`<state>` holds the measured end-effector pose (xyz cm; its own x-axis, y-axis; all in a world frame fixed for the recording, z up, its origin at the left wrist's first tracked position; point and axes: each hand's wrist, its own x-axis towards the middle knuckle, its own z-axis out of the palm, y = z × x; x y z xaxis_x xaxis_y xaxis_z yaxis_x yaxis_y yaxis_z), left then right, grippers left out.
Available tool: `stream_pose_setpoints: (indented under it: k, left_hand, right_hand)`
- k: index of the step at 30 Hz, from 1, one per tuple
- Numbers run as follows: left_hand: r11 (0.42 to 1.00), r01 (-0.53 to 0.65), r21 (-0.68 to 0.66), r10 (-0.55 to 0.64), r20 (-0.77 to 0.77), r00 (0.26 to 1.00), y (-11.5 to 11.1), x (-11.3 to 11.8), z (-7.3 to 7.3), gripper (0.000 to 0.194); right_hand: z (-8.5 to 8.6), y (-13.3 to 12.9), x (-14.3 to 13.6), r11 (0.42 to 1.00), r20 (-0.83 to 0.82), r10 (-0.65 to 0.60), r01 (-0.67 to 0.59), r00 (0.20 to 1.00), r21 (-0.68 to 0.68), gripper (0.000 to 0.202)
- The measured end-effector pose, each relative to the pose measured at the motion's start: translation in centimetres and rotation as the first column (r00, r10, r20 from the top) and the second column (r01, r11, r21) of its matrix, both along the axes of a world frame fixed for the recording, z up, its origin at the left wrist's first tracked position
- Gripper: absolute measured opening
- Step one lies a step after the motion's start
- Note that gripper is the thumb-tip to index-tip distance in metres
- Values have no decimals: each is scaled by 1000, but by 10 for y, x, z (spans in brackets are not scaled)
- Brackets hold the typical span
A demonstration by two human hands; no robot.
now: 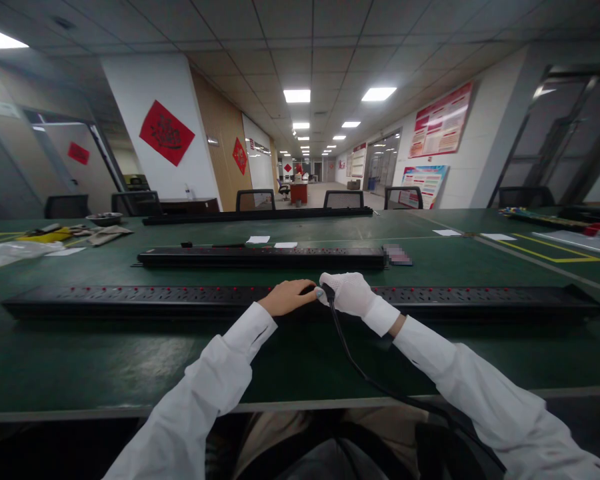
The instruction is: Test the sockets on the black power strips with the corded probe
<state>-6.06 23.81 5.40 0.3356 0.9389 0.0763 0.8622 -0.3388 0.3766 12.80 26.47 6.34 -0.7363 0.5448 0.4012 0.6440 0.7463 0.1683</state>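
Observation:
A long black power strip [145, 297] with a row of sockets and small red parts lies across the green table in front of me. My left hand [289, 297] is bare and rests over the middle of the strip, its fingers bent on the casing and its thumb pointing right. In a white glove, my right hand [347, 293] closes around a black plug [329, 291] right beside my left fingertips, at the strip's socket face. From the plug a black cable [350, 357] hangs down over the table edge to the lower right. My hands hide the plug's pins.
Behind lies a shorter black power strip [260, 258], with another dark bar [260, 215] farther back. White paper slips [258, 239] lie between them. Gloves [107, 235] and a bowl [104, 219] are at the left. Chairs [344, 199] line the far side.

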Motion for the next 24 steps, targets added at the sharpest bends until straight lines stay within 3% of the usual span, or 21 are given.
stream_pose_setpoints:
  k: [7,24]
  left_hand:
    - [1000,-17,1,17,-19,1000,1,0,-1,59]
    - [1000,3,-7,-3,11,1000,1,-1,-1,62]
  right_hand:
    - [0,-2,-1,998,-11,-45,45,999,34,35]
    - [-1,0,0,1000,-11,11,-11,1000,11,35]
